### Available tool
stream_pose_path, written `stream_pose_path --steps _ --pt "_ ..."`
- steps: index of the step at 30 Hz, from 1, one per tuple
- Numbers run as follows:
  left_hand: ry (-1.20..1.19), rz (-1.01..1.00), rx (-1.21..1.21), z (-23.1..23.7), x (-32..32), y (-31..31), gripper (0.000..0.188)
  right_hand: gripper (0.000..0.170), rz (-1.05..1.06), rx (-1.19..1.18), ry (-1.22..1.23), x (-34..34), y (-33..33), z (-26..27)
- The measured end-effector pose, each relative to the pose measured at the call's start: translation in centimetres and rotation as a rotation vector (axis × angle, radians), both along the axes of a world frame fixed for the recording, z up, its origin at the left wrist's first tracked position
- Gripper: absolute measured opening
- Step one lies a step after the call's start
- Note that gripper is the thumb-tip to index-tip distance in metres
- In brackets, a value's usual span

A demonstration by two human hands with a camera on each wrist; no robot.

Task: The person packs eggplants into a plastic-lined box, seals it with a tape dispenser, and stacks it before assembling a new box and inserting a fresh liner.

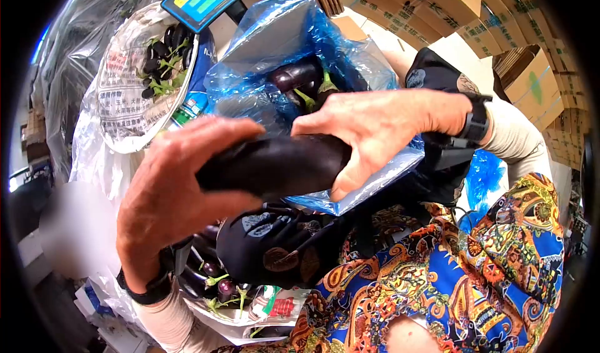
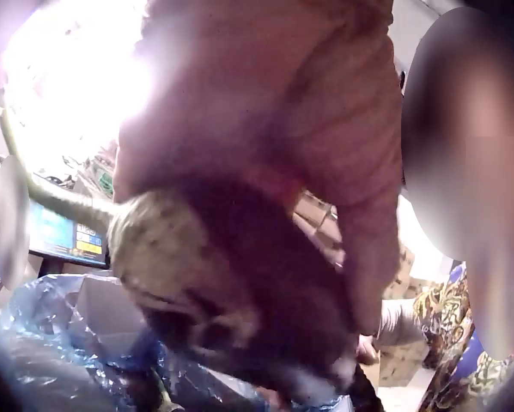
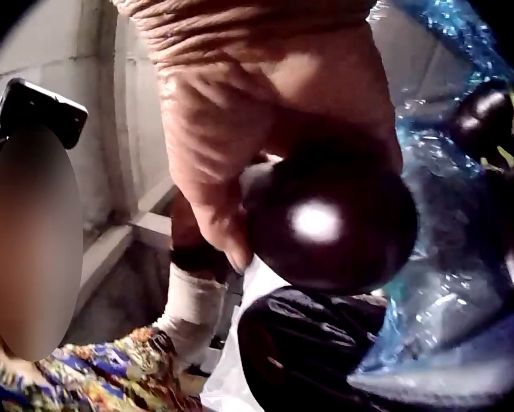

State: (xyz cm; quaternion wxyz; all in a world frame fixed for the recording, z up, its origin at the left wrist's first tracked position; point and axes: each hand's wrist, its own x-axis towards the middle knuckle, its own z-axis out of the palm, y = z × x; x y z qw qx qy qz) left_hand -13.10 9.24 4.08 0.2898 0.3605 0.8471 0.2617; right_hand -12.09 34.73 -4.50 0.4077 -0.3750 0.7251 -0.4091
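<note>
A large dark purple eggplant (image 1: 275, 165) is held crosswise in front of the body, over the near side of a box lined with blue plastic film (image 1: 250, 56). My left hand (image 1: 165, 187) grips its stem end, thumb and fingers on opposite sides. In the left wrist view the pale green cap (image 2: 158, 245) and long curved stem (image 2: 63, 199) show beside that hand. My right hand (image 1: 387, 125) grips the rounded, shiny end, seen close in the right wrist view. Several eggplants (image 1: 294, 76) with green stems lie inside the lined box, just beyond the hands.
At the far left stands a white printed sack (image 1: 115, 100) holding more eggplants (image 1: 165, 59). A scale display (image 1: 209, 3) rises behind it. Another sack (image 1: 284, 306) with eggplants (image 1: 215, 284) lies below the left forearm. Stacked cardboard cartons (image 1: 431, 9) line the back right.
</note>
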Motion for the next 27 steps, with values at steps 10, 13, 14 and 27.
stream_pose_path --steps 10,13,14,27 --pt "-0.461 0.984 0.374 -6.3 1.6 3.9 0.087 0.075 -0.440 -0.009 -0.211 4.9 1.1 -1.3" --pt "-0.508 0.992 0.496 -6.3 2.1 4.5 0.079 0.081 -0.274 0.007 -0.211 5.8 1.6 -0.6" --pt "-0.548 0.973 0.490 -5.6 2.2 4.8 0.076 0.079 -0.244 -0.017 -0.228 6.0 1.8 -0.6" --pt "-0.259 0.804 0.400 -5.7 1.4 2.7 0.060 0.063 -0.488 0.561 0.275 -2.6 1.2 -13.2"
